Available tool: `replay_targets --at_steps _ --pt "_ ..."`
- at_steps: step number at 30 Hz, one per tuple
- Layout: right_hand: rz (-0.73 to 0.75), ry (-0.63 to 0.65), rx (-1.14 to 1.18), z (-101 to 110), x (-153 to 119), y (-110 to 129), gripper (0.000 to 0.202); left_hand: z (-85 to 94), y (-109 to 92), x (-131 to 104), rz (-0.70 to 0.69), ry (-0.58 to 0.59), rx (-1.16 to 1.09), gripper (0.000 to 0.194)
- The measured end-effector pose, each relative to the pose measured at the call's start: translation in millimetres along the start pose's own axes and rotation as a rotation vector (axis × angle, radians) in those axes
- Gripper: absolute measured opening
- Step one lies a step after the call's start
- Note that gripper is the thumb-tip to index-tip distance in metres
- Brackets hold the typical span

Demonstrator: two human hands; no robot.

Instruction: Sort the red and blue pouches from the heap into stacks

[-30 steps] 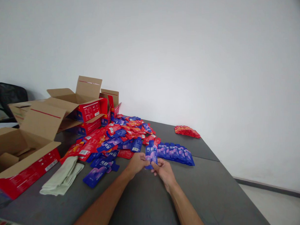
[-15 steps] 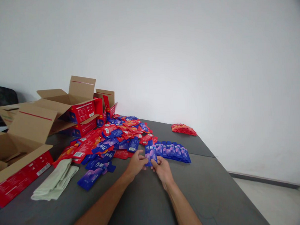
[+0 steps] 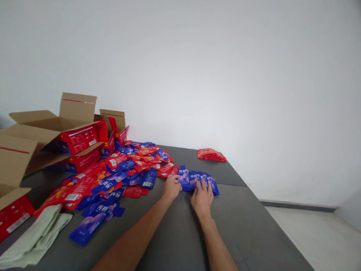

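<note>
A row of overlapping blue sachets (image 3: 213,185) lies on the dark table, printed sides up. At its left end, my left hand (image 3: 172,188) pinches the lower left edge of a blue sachet (image 3: 184,178). My right hand (image 3: 202,198) rests on the row with its fingers spread over the sachets' lower parts. To the left of my hands spreads a loose heap of red sachets (image 3: 86,186) and blue sachets (image 3: 149,178). Farther back on the right lies an overlapping row of red sachets (image 3: 211,154).
Open red cartons with brown flaps (image 3: 80,139) stand at the left, behind and beside the heap. A folded pale green cloth (image 3: 34,237) lies at the front left. The dark table (image 3: 249,232) ends at the right, with floor beyond; a white wall rises behind.
The blue sachet has moved from between both hands onto the left end of the blue row. My right hand has let go of it and spread over the row. The view has turned right.
</note>
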State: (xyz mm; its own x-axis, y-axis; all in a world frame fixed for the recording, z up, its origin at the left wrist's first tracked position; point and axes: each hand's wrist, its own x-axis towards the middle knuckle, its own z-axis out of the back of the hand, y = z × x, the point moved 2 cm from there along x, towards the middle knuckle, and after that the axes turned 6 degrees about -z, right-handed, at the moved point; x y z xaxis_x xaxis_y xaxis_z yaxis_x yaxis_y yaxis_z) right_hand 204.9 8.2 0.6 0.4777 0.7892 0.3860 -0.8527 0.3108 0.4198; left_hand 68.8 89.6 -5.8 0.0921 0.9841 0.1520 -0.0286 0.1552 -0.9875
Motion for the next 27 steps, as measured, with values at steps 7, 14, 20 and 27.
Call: replay_targets --at_steps 7,14,20,27 --pt "-0.004 0.128 -0.121 -20 -3 -10 0.053 -26.0 14 17 0.004 0.062 0.156 0.039" --pt "-0.023 0.149 -0.124 -21 -1 -10 0.054 -25.8 5 17 -0.147 0.146 0.392 0.036" --pt "-0.033 0.165 -0.102 -19 -2 -9 0.055 -24.4 5 3 -0.229 0.200 0.663 0.056" --pt "-0.041 0.183 -0.091 -17 -2 -7 0.056 -23.2 -6 -8 -0.377 0.240 0.863 0.066"
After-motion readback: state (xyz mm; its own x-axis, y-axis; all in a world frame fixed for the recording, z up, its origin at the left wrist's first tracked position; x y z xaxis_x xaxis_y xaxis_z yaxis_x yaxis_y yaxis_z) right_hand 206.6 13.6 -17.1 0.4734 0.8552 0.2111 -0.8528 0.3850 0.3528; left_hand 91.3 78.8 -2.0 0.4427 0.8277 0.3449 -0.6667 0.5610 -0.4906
